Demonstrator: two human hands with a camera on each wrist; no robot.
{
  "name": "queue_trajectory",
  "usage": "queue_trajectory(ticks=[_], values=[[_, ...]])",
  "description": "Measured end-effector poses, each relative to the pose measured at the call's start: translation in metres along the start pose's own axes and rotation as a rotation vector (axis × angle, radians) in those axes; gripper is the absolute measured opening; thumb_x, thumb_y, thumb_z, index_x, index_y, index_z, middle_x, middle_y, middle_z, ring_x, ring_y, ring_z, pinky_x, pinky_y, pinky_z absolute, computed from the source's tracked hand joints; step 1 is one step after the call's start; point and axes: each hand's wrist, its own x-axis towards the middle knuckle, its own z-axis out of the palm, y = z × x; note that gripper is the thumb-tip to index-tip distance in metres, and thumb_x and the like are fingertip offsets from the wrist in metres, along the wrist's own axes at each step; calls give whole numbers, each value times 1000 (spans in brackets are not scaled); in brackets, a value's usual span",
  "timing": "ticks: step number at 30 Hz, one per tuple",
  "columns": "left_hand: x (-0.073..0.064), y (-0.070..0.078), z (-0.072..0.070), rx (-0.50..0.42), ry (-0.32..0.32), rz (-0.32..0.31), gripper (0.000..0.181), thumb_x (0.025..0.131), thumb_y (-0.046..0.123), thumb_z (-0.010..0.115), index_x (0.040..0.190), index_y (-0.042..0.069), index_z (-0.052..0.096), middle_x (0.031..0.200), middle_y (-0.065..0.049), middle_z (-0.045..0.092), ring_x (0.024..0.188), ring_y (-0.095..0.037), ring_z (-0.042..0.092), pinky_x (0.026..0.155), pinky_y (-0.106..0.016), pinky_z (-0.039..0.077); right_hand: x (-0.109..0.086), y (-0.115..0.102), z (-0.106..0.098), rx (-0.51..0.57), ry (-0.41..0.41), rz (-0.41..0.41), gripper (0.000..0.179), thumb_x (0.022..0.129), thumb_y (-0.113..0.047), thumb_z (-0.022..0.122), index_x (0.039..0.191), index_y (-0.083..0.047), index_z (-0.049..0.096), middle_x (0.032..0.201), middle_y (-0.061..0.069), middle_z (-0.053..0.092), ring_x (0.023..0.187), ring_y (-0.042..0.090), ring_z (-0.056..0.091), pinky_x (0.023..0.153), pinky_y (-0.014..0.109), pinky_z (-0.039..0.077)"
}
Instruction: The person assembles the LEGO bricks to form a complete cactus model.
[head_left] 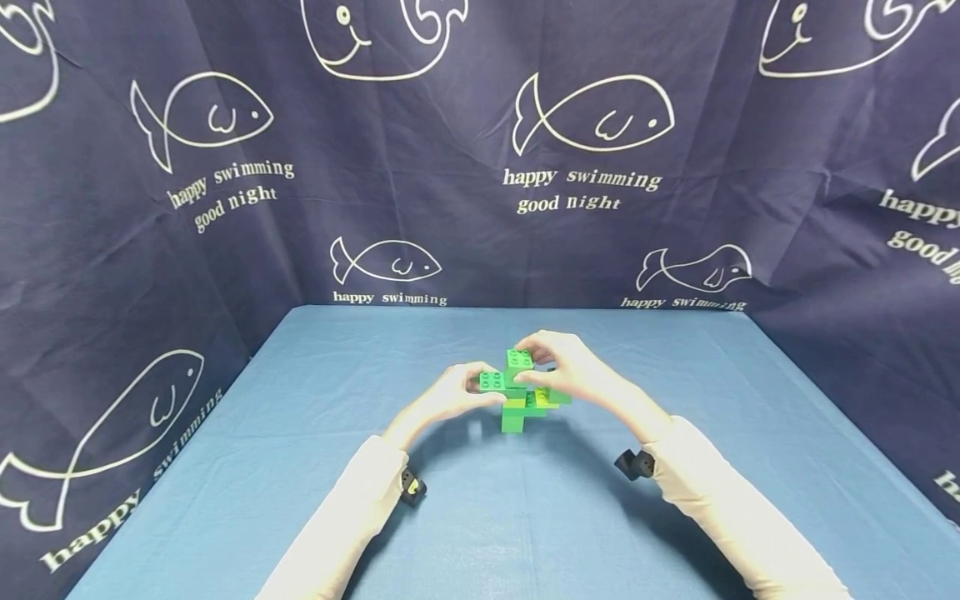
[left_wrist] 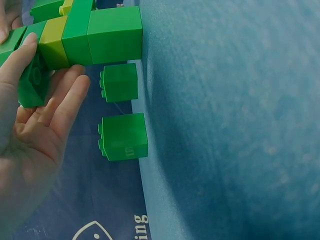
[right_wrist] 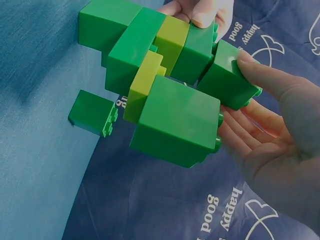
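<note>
Both hands are at a stacked structure of green and yellow-green toy building bricks (head_left: 513, 421) on the table. My left hand (head_left: 448, 394) grips a studded green brick (head_left: 491, 381) on the structure's left side, thumb in front and fingers behind. With thumb and fingers, my right hand (head_left: 567, 367) pinches the topmost green brick (right_wrist: 227, 77), which looks slightly tilted against the brick beside it in the right wrist view. Yellow-green bricks (right_wrist: 172, 42) sit between green ones. A larger green brick (right_wrist: 177, 117) juts out on the right-hand side, below my right hand.
Two loose green bricks (left_wrist: 120, 82) stand apart from the structure in the left wrist view. One loose green brick (right_wrist: 92, 112) shows in the right wrist view. A blue cloth (head_left: 525, 517) covers the table, with a dark fish-print curtain (head_left: 480, 167) behind.
</note>
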Motion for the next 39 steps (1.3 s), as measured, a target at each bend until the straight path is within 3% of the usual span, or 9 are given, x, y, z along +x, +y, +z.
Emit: queue_trajectory(ticks=[20,25,32,39], values=[[1,4,-2,6,-27,-9,36,80,24,74,111,8,64,94,-4,69,79,-8,67,75,-23,52,-1,-1,3,17,12,-32,33,76,-10,77,104,1,64,95,12,66,82,23,66,78,33,56],[0,2,-3,-23,-33,1,40,80,25,75,114,8,63,99,-6,69,87,-13,68,80,-27,53,-2,-1,3,18,5,-31,33,76,-10,77,105,1,64,95,11,66,83,22,66,79,33,55],[-4,5,-10,29,27,-23,34,82,31,72,113,19,65,115,4,66,102,-18,63,92,-33,49,-1,-2,5,23,3,-52,35,76,-9,77,106,2,63,96,12,65,82,23,66,79,33,55],[-4,6,-10,11,26,0,32,82,29,72,111,16,66,112,1,67,100,-18,64,92,-32,50,-2,-4,7,-26,22,-78,36,75,-9,77,106,2,62,96,12,65,81,22,65,77,33,56]])
